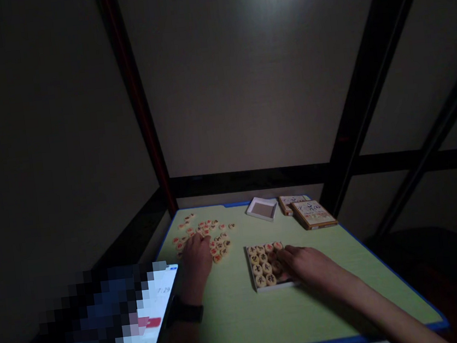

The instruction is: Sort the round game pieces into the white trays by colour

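Round Chinese chess pieces (219, 245) with red and black characters lie scattered on the left of the green table. My left hand (199, 254), a dark band at its wrist, rests among them with fingers curled down and closed; whatever they hold is hidden. In front, a shallow white box (262, 289) holds rows of pieces, filled mostly on its left side and along the back. Over the box's right part is my right hand (302, 262), fingertips pinched at a chess piece (276, 267); the fingers partly cover that area.
A white open tray or lid (262, 209) lies at the table's back. Two printed boxes (313, 214) sit at the back right. A lit phone (160, 295) is at the left front, partly pixelated. A pale wall stands behind the blue-edged table (237, 324).
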Tool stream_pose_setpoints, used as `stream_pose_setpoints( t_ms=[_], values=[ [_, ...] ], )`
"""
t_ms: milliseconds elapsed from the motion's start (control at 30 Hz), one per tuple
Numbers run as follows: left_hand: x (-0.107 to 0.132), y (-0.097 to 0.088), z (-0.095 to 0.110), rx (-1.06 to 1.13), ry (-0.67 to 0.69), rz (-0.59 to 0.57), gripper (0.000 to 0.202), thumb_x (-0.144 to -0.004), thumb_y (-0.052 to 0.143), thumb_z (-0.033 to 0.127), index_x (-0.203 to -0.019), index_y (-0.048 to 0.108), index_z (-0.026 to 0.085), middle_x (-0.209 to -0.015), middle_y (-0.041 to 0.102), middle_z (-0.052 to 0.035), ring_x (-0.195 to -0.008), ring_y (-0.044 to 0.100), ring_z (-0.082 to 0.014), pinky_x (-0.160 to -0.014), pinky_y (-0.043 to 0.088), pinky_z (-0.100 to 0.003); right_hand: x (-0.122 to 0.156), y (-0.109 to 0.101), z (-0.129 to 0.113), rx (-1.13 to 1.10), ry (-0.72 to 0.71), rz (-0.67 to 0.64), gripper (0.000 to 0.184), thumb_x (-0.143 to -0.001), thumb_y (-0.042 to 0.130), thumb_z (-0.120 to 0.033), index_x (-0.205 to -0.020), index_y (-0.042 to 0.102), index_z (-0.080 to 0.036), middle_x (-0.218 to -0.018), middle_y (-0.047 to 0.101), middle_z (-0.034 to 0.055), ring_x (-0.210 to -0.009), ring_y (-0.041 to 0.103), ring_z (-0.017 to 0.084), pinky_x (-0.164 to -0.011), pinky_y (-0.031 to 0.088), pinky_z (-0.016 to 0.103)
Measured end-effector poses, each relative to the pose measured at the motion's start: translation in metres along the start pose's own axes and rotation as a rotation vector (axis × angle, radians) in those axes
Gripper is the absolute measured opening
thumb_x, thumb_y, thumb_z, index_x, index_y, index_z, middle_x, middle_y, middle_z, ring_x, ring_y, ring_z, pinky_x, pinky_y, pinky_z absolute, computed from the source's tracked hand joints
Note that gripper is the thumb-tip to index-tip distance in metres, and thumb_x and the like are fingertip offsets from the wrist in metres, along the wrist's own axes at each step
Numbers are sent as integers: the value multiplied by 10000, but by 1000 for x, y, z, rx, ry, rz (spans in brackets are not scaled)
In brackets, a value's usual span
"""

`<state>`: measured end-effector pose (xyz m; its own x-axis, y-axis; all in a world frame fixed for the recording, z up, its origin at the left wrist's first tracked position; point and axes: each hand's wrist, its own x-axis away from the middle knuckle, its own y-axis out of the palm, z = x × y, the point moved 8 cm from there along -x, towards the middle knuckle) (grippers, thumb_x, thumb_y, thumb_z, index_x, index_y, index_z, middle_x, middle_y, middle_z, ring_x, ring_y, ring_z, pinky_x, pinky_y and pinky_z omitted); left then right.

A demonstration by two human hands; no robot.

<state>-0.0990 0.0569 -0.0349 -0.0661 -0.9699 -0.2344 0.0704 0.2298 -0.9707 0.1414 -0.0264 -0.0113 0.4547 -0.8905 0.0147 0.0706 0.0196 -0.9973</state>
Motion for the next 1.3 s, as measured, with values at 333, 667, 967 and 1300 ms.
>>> stream_pose_setpoints(
  t_ms=[333, 667, 967, 1300],
  values=[
    [3, -7, 2, -9, -29, -47, 448, -871, 408, 28, -1174, 693, 195, -1123, 611, -128, -1085, 542, -275, -904, 452, -372, 2, -14, 3, -52, -29, 2, 209, -883, 602, -286, -1036, 690, -174, -953, 744, 120, -792, 717, 242, -633, 446, 286],
    [0, -12, 3, -40, -11, -20, 393, -881, 424, 50, -1131, 704, 167, -1039, 619, -128, -1051, 550, -254, -910, 441, -342, -6, -13, -8, 129, 29, -157, 213, -761, 605, -111, -945, 710, -100, -922, 749, 194, -825, 724, 303, -651, 467, 316],
    [-1, -8, 0, -15, -22, -9, 335, -896, 416, 77, -1010, 724, 144, -1022, 622, -143, -1034, 553, -269, -891, 448, -362, -11, -18, -11, 93, 4, -132, 223, -730, 627, -114, -924, 736, -126, -881, 754, 163, -808, 720, 250, -699, 479, 283],
    [-1, -7, -1, 22, -25, 3, 321, -910, 426, 111, -1003, 732, 143, -1041, 618, -151, -1031, 554, -279, -887, 459, -378, -9, -22, -14, 113, -1, -110, 270, -775, 595, -120, -1011, 726, -120, -918, 754, 171, -828, 724, 249, -701, 493, 275]
  ],
)
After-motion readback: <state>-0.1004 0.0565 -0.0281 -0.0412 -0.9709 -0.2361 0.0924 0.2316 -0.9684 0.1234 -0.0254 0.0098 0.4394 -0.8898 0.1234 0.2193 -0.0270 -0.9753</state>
